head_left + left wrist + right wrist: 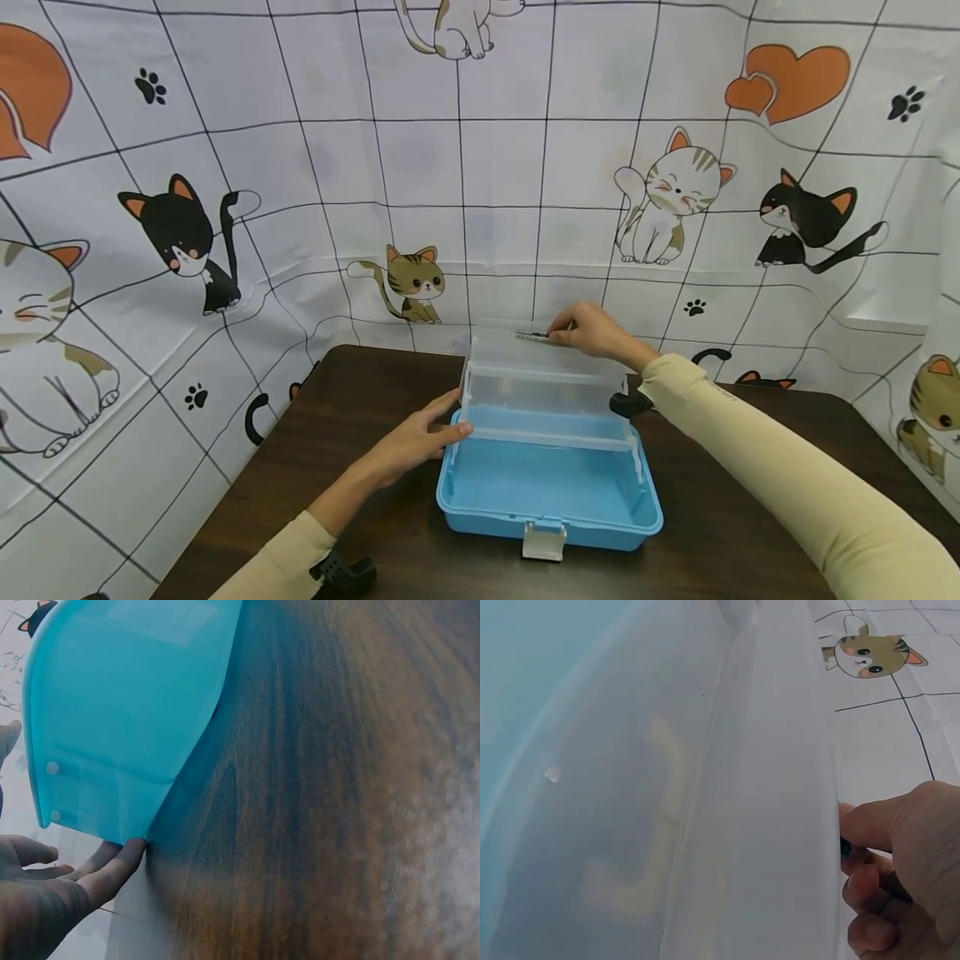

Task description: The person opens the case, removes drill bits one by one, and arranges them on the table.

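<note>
A light-blue plastic storage box [551,492] stands on the table with its raised translucent trays [543,387] leaning up at the back. My left hand [416,437] is at the box's left side, thumb by the tray edge. In the left wrist view its fairly straight fingertips [135,847] touch the box's end. My right hand [592,333] pinches a thin, dark and silvery item [531,337] over the top tray. In the right wrist view the fingers mostly hide it, so its kind is unclear. The white latch [543,542] hangs down at the box's front.
The dark brown wooden table [397,533] extends on both sides of the box. A white sheet [502,167] with cat drawings and black grid lines hangs behind and beside the table. Each wrist carries a black strap or device [341,575].
</note>
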Available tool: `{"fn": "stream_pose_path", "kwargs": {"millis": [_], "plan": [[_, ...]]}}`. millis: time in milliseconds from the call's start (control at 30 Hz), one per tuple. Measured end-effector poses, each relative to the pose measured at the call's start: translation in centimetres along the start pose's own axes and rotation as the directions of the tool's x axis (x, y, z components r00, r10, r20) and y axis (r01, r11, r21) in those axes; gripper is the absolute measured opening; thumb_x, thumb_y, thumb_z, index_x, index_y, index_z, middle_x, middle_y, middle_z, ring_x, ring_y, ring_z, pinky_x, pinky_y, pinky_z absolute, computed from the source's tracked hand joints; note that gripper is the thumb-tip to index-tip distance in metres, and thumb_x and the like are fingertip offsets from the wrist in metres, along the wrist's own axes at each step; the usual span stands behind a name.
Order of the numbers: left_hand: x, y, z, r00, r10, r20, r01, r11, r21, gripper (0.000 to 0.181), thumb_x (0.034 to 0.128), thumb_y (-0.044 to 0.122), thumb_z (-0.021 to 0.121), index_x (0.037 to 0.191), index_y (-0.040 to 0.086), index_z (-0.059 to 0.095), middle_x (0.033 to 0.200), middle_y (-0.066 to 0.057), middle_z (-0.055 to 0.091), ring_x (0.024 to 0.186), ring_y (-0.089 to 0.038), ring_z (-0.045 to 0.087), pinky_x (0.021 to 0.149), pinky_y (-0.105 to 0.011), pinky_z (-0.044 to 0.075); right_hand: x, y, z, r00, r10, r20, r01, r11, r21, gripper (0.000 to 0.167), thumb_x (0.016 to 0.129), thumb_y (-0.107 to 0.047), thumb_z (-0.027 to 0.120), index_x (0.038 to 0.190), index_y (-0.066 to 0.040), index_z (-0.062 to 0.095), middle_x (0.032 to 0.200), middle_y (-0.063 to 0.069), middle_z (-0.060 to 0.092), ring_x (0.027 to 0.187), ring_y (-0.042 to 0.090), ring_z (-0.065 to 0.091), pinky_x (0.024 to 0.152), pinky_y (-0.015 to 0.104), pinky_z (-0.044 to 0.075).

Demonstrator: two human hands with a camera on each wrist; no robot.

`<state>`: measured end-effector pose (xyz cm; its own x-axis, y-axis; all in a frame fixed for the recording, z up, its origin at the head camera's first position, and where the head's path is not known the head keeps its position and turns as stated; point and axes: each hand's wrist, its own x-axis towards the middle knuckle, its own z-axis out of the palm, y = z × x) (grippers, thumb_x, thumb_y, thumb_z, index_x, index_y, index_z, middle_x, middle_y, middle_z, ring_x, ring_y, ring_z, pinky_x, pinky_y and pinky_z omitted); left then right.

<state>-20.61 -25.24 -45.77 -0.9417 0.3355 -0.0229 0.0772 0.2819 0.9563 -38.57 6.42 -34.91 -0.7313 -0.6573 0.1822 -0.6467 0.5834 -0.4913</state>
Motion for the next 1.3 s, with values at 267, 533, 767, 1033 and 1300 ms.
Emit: {"fn": "stream_pose_path", "kwargs": {"millis": [267, 533, 767, 1033, 1300], "plan": [[0.1, 0.0, 0.1, 1.0, 0.005, -0.005, -0.005, 1.0, 0.005, 0.085, 0.0997, 0.044, 0.067, 0.165, 0.023, 0.017, 0.169, -0.012, 0.007, 0.134, -0.041, 0.047, 0.1, -0.054, 0.049, -1.4, 0.0, -1.2, 0.999, 0.033, -0.043, -0.031, 0.999, 0.043, 0.019, 0.101, -0.013, 0.068, 0.113, -0.001, 0.076, 0.106, 0.009, 0.072, 0.084, 0.025, 0.064, 0.07, 0.04, 0.053], [0.1, 0.0, 0.1, 1.0, 0.006, -0.005, -0.006, 1.0, 0.006, 0.084, 0.0997, 0.043, 0.067, 0.165, 0.023, 0.018, 0.169, -0.011, 0.007, 0.134, -0.042, 0.047, 0.101, -0.055, 0.049, -4.3, 1.0, -2.9, 0.987, 0.114, -0.114, -0.104, 0.991, 0.09, 0.023, 0.102, -0.019, 0.066, 0.118, -0.004, 0.075, 0.11, 0.011, 0.069, 0.085, 0.03, 0.059, 0.069, 0.04, 0.049], [0.0, 0.1, 0.2, 1.0, -0.002, -0.008, 0.002, 1.0, 0.004, 0.085, 0.0993, 0.044, 0.067, 0.165, 0.023, 0.018, 0.168, -0.013, 0.007, 0.134, -0.043, 0.046, 0.1, -0.054, 0.05, -7.5, 2.9, -4.7, 0.973, 0.173, -0.15, -0.163, 0.984, 0.073, 0.029, 0.104, -0.027, 0.063, 0.122, -0.007, 0.073, 0.115, 0.012, 0.067, 0.086, 0.026, 0.055, 0.072, 0.04, 0.046], [-0.1, 0.1, -0.1, 1.0, 0.008, -0.006, -0.008, 1.0, 0.008, 0.084, 0.1005, 0.042, 0.066, 0.165, 0.023, 0.016, 0.169, -0.011, 0.006, 0.136, -0.042, 0.044, 0.101, -0.054, 0.048, -11.6, 5.3, -5.6, 0.957, 0.209, -0.202, -0.197, 0.977, 0.08, 0.034, 0.105, -0.03, 0.063, 0.122, -0.002, 0.072, 0.116, 0.017, 0.066, 0.085, 0.024, 0.056, 0.068, 0.037, 0.047], [0.1, 0.0, 0.1, 1.0, 0.01, 0.001, -0.01, 1.0, 0.005, 0.083, 0.1012, 0.042, 0.065, 0.165, 0.022, 0.016, 0.169, -0.01, 0.005, 0.136, -0.041, 0.044, 0.101, -0.055, 0.049, -15.5, 9.1, -4.6, 0.941, 0.26, -0.218, -0.24, 0.964, 0.116, 0.036, 0.105, -0.032, 0.062, 0.123, -0.002, 0.072, 0.117, 0.017, 0.068, 0.088, 0.025, 0.062, 0.068, 0.036, 0.052]]}}
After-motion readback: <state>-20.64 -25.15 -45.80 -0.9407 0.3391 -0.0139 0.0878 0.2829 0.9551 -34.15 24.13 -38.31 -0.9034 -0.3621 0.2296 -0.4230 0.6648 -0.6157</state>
